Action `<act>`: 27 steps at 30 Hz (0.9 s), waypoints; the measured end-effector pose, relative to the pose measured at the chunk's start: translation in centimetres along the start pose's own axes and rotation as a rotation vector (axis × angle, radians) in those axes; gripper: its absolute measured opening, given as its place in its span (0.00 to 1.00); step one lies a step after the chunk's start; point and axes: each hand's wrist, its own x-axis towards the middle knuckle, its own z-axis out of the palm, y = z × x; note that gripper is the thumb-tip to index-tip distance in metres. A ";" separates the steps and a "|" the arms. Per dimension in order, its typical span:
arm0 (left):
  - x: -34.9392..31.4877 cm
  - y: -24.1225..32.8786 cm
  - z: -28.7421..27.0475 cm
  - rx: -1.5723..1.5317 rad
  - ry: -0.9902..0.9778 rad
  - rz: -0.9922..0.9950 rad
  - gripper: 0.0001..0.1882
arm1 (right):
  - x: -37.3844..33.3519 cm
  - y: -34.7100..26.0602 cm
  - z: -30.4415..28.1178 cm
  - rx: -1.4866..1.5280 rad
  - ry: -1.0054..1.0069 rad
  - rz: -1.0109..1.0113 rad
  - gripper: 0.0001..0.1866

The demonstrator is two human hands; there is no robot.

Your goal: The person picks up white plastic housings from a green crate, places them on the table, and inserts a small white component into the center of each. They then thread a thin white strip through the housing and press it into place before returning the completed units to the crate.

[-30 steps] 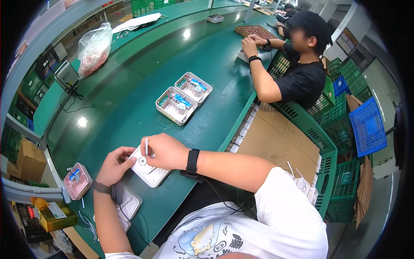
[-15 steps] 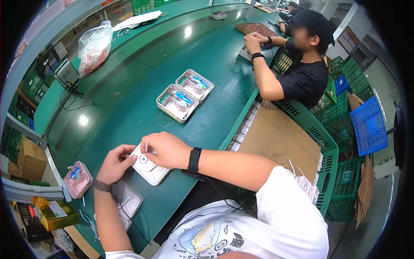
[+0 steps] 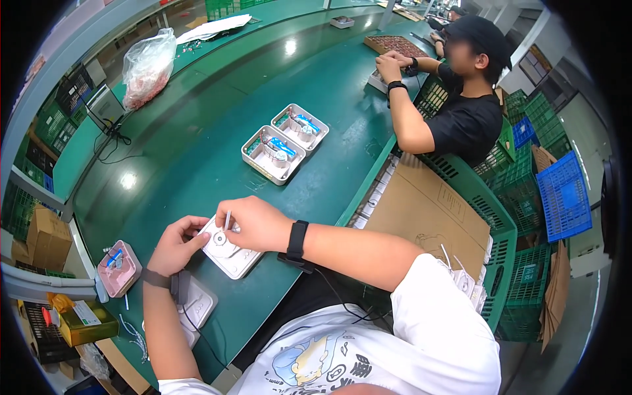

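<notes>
In the head view, the left hand point(image 3: 174, 249) is closed on the upper left edge of a white panel point(image 3: 238, 266), its thumb lying along that side and its fingers curled over the far corner. The right hand point(image 3: 253, 222) reaches across from the other side, its grip pinched on a thin pale strip point(image 3: 228, 218) that stands up from between thumb and fingers, just over the panel. The panel lies slanted on the green bench point(image 3: 191, 178), near its front edge, and a round raised disc point(image 3: 220, 238) with a dark centre shows between the two hands. A second white panel point(image 3: 206, 303) lies beside the left forearm, partly hidden by it. Farther up the bench, two open pale housings stand side by side, the nearer housing point(image 3: 263, 169) and the farther housing point(image 3: 319, 144), each with a blue part and wires inside. A pink housing point(image 3: 120, 283) sits at the left, well apart from the panel. To the right, a brown cardboard sheet point(image 3: 424, 204) lies in a green crate point(image 3: 505, 263), and beyond it a co-worker point(image 3: 464, 125) in black sits at the bench.
</notes>
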 end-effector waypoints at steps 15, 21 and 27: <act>-0.6 1.7 0.5 0.169 0.121 0.194 0.17 | 0.4 -0.8 -0.3 0.019 -0.034 0.069 0.18; -1.0 2.6 0.8 0.220 0.174 0.290 0.11 | 0.3 -0.7 -0.1 0.039 -0.035 0.061 0.18; -1.1 1.7 0.3 0.197 0.154 0.246 0.05 | 0.4 -0.8 -0.3 0.029 -0.091 0.042 0.15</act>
